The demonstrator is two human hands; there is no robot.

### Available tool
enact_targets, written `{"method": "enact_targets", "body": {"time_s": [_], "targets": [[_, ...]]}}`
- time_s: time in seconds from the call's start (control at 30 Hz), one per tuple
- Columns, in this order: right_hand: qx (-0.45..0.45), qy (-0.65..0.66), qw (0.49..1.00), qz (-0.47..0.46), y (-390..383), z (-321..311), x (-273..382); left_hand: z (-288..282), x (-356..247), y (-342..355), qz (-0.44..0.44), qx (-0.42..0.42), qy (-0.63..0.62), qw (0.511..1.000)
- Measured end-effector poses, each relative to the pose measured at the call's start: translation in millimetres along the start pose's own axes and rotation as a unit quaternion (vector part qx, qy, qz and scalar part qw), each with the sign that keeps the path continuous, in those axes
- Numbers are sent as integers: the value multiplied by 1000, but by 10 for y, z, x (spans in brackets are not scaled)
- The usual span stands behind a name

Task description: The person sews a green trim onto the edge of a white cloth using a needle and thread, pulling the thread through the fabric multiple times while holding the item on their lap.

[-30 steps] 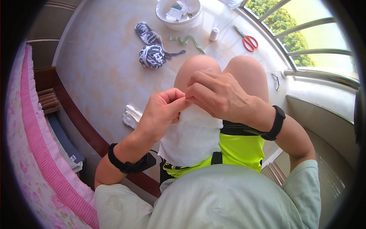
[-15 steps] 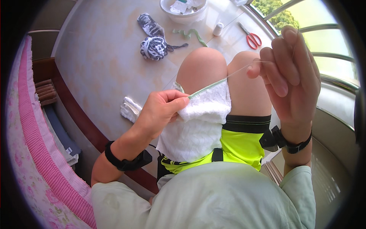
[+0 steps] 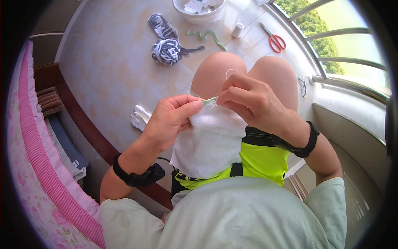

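Note:
My left hand point(image 3: 168, 118) pinches the folded edge of a white plush cloth point(image 3: 207, 145) spread over my lap, where a pale green trim point(image 3: 209, 100) runs along the top. Close beside those fingertips, my right hand point(image 3: 248, 101) is closed at the trim on a fine thread; a thin line there may be a needle, too small to be sure. A loop of thread point(image 3: 229, 70) rises above its fingers. Both wrists wear black straps with small devices.
On the floor lie grey-white yarn point(image 3: 166, 52), green ribbon point(image 3: 215, 41), a white spool point(image 3: 238, 30), red-handled scissors point(image 3: 275, 41), a bowl with scraps point(image 3: 199, 16), glasses point(image 3: 303, 86) and another white cloth point(image 3: 140, 117). Pink floral bedding point(image 3: 39, 157) is left; railings point(image 3: 344, 31) are right.
My right hand swung up to the right, drawing thread taut from the cloth, then came back down beside my left fingers, leaving a slack loop. My left hand kept hold of the edge.

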State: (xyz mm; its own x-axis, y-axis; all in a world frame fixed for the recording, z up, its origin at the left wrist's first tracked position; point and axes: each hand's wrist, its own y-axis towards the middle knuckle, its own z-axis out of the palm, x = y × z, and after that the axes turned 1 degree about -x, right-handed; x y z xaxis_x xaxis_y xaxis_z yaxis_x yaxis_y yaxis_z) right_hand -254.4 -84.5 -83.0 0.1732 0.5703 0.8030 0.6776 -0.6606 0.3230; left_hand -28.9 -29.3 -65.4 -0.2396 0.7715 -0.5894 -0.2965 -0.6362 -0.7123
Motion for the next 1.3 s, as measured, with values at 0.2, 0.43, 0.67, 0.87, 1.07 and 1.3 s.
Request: {"method": "enact_targets", "body": {"time_s": [0.2,0.43,0.67,0.87,1.07,1.3], "targets": [[19,19,1000,5,13,-8,-23,-17,-9,5,1,11,-2,1000],[19,21,1000,6,12,-14,-33,-4,-30,12,9,6,11,1000],[21,43,999,23,19,-36,-7,-7,-39,10,9,5,16,1000],[25,46,998,25,11,-23,-25,13,-40,2,9,2,19,1000],[14,41,999,0,33,-5,-56,-2,-27,4,9,-3,18,1000],[16,63,998,23,61,-4,-48,21,-51,-12,-5,-14,39,999]]}}
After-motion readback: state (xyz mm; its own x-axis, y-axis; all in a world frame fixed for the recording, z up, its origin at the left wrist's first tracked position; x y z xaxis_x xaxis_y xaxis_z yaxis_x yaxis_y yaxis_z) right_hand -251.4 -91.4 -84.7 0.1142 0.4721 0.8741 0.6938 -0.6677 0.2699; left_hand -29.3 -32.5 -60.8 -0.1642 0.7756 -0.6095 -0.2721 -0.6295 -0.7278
